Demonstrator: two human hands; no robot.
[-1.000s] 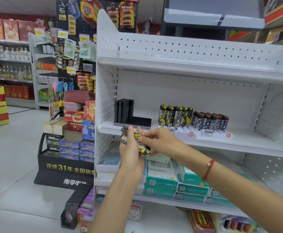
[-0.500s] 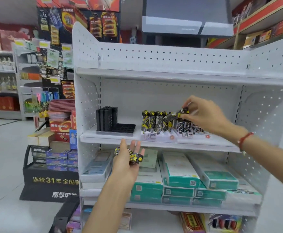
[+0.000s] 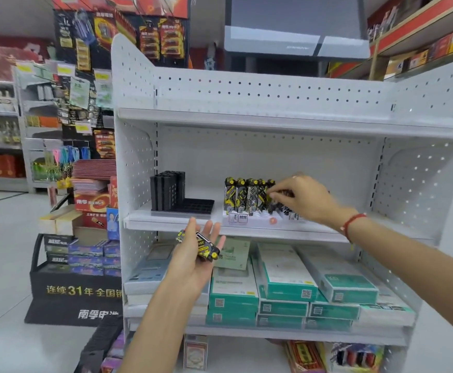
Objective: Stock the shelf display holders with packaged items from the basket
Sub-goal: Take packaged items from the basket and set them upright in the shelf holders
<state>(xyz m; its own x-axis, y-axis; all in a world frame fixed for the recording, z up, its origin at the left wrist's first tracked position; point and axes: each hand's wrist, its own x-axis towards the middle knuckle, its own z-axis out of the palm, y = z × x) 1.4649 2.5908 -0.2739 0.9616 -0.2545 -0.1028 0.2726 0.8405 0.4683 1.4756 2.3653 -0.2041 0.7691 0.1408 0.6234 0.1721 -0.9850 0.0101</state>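
Note:
My left hand is palm up below the middle shelf, cradling a few black-and-yellow packaged items. My right hand reaches over the white display holder on that shelf, fingertips pinched on a dark packaged item at the holder's right part. A row of black-and-yellow items stands upright in the holder's left part. An empty black display holder stands further left on the same shelf. The basket is out of view.
The top shelf is bare. Green and white boxes are stacked on the shelf below. A black battery display stand is on the floor at left. Small boxes and lighters lie on the bottom shelf.
My right hand left the bundle in my left hand, carried one item up to the white holder, and has lowered it among the items there. My left hand stayed low with the rest.

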